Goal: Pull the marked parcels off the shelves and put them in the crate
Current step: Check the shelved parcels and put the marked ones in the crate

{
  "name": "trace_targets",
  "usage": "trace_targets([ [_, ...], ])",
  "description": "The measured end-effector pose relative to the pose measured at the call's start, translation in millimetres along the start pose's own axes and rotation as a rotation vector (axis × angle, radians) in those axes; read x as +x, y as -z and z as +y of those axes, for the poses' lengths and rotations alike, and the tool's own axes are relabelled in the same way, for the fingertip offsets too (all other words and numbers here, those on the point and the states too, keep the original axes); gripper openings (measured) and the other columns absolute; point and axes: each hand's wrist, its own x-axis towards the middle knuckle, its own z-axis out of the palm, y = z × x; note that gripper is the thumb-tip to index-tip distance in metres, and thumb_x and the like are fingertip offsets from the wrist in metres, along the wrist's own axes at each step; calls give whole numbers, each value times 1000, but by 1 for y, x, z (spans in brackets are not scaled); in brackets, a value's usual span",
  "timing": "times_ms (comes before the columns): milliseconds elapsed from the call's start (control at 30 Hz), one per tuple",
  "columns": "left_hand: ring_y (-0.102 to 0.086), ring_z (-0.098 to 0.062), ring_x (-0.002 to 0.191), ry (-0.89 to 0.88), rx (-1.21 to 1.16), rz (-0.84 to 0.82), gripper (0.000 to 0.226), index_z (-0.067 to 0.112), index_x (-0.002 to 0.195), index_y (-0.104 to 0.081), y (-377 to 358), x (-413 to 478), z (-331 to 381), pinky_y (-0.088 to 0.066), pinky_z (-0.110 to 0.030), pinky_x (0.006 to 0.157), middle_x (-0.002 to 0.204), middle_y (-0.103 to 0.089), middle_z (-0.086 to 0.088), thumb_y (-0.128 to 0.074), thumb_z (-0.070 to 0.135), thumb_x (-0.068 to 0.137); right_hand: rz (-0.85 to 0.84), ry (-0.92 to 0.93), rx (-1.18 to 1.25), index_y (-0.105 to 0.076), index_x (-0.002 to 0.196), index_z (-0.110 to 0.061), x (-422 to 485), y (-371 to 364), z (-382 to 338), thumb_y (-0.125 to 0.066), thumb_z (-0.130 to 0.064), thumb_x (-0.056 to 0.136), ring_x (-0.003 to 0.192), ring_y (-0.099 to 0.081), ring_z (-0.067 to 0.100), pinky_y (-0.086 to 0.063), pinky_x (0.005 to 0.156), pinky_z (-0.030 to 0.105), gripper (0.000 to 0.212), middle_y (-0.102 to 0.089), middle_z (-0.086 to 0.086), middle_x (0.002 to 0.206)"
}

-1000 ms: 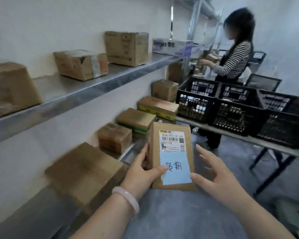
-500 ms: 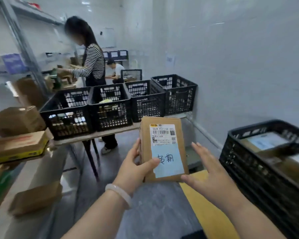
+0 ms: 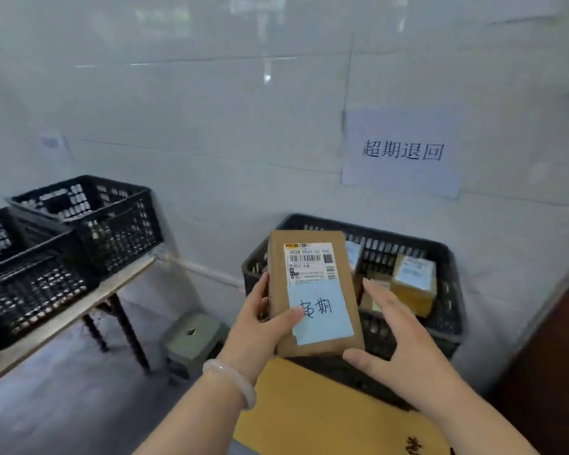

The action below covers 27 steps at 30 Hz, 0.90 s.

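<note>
Left hand (image 3: 260, 323): grips marked parcel (image 3: 312, 290) by its left edge, thumb on the blue note (image 3: 326, 323). Parcel: held just near of the black crate (image 3: 447, 257). Right hand (image 3: 398, 336): open, fingers straight beside the right edge. Handling: clear the near rim, then lower flat onto the stored parcels (image 3: 414, 284).

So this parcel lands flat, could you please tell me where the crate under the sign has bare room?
The crate is crowded with parcels on its right. A narrow gap shows between the back parcel and the yellowish parcel. Its left half hides behind the held parcel.
</note>
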Motion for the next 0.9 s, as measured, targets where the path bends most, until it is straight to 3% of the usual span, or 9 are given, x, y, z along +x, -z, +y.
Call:
trace_targets([
  [167, -72, -14, 97, 55, 11, -211, 77, 47, 139, -43, -35, 46, 2, -60, -39, 79, 106, -74, 12, -83, 24, 76, 82, -113, -5, -1, 136, -73, -14, 13, 23, -59, -87, 48, 134, 1, -24, -17, 116, 30, 106, 3, -58, 137],
  [300, -70, -16, 103, 90, 21, -260, 76, 44, 143, -40, -76, 78, -7, -57, -45, 88, 116, -71, 8, -79, 25, 80, 99, -156, -45, -1, 139, -69, -14, 34, 47, -59, -84, 53, 136, 0, -20, -16, 116, 26, 104, 3, -54, 141],
  [367, -71, -14, 98, 125, 20, -263, 69, 46, 138, -45, -96, 91, -15, -59, -40, 82, 113, -72, 9, -78, 25, 81, 111, -173, -52, -1, 138, -70, -11, 48, 62, -61, -80, 57, 136, -3, -20, -17, 114, 24, 102, 3, -53, 141],
  [467, -73, -8, 86, 178, 20, -237, 53, 57, 116, -50, -120, 113, -24, -59, -26, 62, 99, -74, 16, -77, 26, 82, 147, -175, -25, -3, 135, -73, -3, 68, 85, -62, -78, 58, 131, -3, -26, -18, 111, 24, 98, 0, -56, 139],
  [567, -73, -9, 83, 217, 35, -237, 46, 58, 105, -52, -139, 136, -28, -58, -27, 59, 97, -74, 16, -76, 27, 83, 171, -184, -12, -3, 134, -74, 10, 78, 104, -61, -78, 59, 130, -5, -26, -19, 112, 25, 95, -3, -52, 142],
  [667, -74, -15, 86, 258, 38, -219, 53, 52, 119, -48, -148, 158, -31, -60, -38, 70, 101, -75, 9, -77, 27, 83, 155, -193, 3, -3, 135, -73, 24, 79, 118, -59, -78, 60, 138, -10, -15, -20, 115, 29, 93, -8, -44, 149],
  [800, -75, -14, 79, 314, 55, -215, 64, 46, 134, -43, -152, 184, -33, -58, -31, 56, 92, -77, 8, -76, 27, 83, 138, -200, 13, -3, 135, -73, 41, 81, 129, -56, -80, 59, 139, -8, -15, -19, 116, 30, 93, -6, -45, 148],
  [900, -74, -15, 77, 342, 73, -225, 71, 43, 141, -42, -153, 203, -35, -59, -37, 65, 91, -77, 7, -77, 29, 81, 182, -208, 23, -3, 133, -75, 59, 83, 131, -57, -77, 61, 137, -7, -17, -18, 115, 27, 89, -5, -50, 143],
])
